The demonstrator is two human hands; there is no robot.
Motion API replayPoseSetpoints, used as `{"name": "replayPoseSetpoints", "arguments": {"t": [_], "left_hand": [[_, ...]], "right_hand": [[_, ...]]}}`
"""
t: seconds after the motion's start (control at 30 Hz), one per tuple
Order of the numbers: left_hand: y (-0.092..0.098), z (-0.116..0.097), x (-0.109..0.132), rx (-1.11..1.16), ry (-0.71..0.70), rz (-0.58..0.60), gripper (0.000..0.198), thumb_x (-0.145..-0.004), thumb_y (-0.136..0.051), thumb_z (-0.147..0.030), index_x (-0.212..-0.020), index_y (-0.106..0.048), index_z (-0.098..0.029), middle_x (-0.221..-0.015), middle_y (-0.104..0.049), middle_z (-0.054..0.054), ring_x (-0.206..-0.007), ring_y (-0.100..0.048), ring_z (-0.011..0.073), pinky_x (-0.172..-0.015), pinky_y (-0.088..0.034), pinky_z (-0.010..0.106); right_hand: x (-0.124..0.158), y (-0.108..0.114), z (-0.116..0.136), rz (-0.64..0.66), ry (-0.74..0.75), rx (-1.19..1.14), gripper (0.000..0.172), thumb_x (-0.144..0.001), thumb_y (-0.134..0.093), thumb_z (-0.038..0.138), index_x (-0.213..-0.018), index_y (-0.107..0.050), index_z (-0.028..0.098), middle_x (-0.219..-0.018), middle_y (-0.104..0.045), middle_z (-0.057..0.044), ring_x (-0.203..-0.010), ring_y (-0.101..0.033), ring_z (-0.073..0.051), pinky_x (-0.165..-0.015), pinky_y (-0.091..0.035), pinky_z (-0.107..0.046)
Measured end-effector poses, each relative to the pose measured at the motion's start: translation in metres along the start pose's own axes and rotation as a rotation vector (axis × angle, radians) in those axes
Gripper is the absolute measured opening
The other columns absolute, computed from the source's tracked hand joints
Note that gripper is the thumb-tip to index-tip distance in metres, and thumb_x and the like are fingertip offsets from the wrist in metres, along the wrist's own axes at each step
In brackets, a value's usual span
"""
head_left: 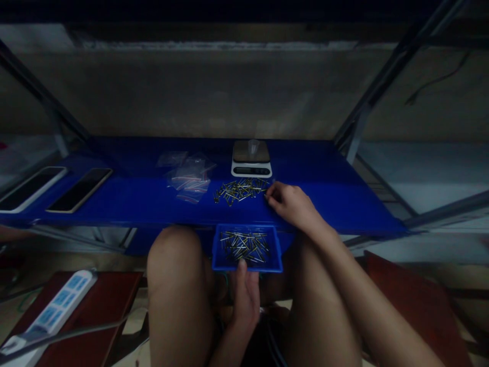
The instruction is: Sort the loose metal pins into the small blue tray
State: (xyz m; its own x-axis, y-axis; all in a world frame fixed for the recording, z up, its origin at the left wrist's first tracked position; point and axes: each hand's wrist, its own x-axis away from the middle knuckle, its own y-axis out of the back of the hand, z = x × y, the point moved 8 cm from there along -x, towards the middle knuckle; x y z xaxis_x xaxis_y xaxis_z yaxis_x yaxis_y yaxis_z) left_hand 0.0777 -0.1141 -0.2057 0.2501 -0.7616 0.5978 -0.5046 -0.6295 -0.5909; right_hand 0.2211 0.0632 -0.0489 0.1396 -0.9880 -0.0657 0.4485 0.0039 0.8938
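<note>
My left hand [246,293] grips the near edge of a small blue plastic tray [277,255], thumb over its rim, holding it between my knees just below the table edge. Many brass-coloured screws [244,245] lie inside it. On the blue table, a loose pile of similar screws [240,189] is spread out. My right hand [288,201] is at the pile's right end, its fingers curled and pinched together; what sits between the fingertips is too small and dark to make out.
Behind the pile stands a white kitchen scale [252,165] with a small clear cup [253,148] on it. Clear zip bags [191,178] lie to the left. Two phones [82,190] rest at the table's left end. A power strip [61,300] sits on a brown stool [118,290].
</note>
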Motion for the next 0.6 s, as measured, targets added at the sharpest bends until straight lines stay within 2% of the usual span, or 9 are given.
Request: {"name": "replayPoseSetpoints", "arguments": {"t": [0.1,0.23,0.3,0.4,0.47,0.53,0.6], "left_hand": [[0.004,0.003,0.001,0.024,0.041,-0.068,0.033,-0.097,-0.066,-0.044,-0.125,-0.069,-0.026,-0.149,-0.064,0.007,-0.151,-0.046,0.0278,-0.127,-0.034,0.047],[0.003,0.003,0.000,0.044,0.049,-0.057,0.034,-0.096,-0.067,-0.041,-0.126,-0.069,-0.025,-0.150,-0.063,0.007,-0.152,-0.044,0.0294,-0.127,-0.034,0.047],[0.002,0.002,0.000,0.060,0.040,-0.045,0.035,-0.095,-0.067,-0.039,-0.127,-0.069,-0.025,-0.150,-0.063,0.007,-0.152,-0.044,0.0297,-0.127,-0.036,0.046],[-0.002,0.001,-0.001,0.083,0.024,-0.002,0.041,-0.093,-0.070,-0.038,-0.131,-0.068,-0.024,-0.150,-0.063,0.007,-0.151,-0.046,0.0293,-0.125,-0.039,0.044],[-0.006,0.000,-0.002,0.113,0.000,0.049,0.048,-0.090,-0.073,-0.039,-0.135,-0.066,-0.022,-0.151,-0.063,0.009,-0.151,-0.046,0.0297,-0.124,-0.041,0.043],[-0.010,-0.001,-0.002,0.124,-0.017,0.090,0.053,-0.088,-0.076,-0.040,-0.136,-0.066,-0.022,-0.151,-0.062,0.010,-0.150,-0.047,0.0305,-0.124,-0.041,0.044],[-0.010,-0.001,-0.003,0.114,-0.018,0.096,0.054,-0.088,-0.076,-0.042,-0.138,-0.065,-0.023,-0.152,-0.062,0.009,-0.150,-0.047,0.0309,-0.125,-0.040,0.045]], "right_hand": [[0.002,-0.001,-0.002,0.020,0.035,-0.231,0.011,-0.090,-0.060,0.018,-0.096,-0.069,0.018,-0.088,-0.074,-0.004,-0.077,-0.066,-0.016,-0.070,-0.043,-0.027],[0.008,-0.006,0.000,0.098,0.035,-0.408,0.013,-0.084,-0.060,0.018,-0.093,-0.069,0.016,-0.078,-0.068,-0.002,-0.067,-0.059,-0.014,-0.064,-0.043,-0.026],[0.015,-0.014,0.009,0.223,0.067,-0.516,0.013,-0.083,-0.062,0.020,-0.092,-0.068,0.015,-0.074,-0.065,-0.001,-0.064,-0.056,-0.012,-0.060,-0.041,-0.025],[0.035,-0.029,0.033,0.518,0.178,-0.692,0.013,-0.083,-0.066,0.025,-0.091,-0.066,0.016,-0.073,-0.061,0.002,-0.062,-0.051,-0.010,-0.058,-0.039,-0.023],[0.049,-0.035,0.048,0.662,0.245,-0.733,0.015,-0.084,-0.068,0.028,-0.092,-0.067,0.015,-0.072,-0.060,0.003,-0.062,-0.050,-0.010,-0.057,-0.038,-0.022],[0.056,-0.038,0.059,0.710,0.295,-0.704,0.019,-0.085,-0.072,0.031,-0.095,-0.070,0.015,-0.073,-0.060,0.003,-0.062,-0.050,-0.009,-0.056,-0.038,-0.021],[0.056,-0.037,0.064,0.680,0.322,-0.645,0.024,-0.085,-0.075,0.035,-0.099,-0.074,0.015,-0.073,-0.060,0.003,-0.061,-0.050,-0.008,-0.054,-0.036,-0.021]]}}
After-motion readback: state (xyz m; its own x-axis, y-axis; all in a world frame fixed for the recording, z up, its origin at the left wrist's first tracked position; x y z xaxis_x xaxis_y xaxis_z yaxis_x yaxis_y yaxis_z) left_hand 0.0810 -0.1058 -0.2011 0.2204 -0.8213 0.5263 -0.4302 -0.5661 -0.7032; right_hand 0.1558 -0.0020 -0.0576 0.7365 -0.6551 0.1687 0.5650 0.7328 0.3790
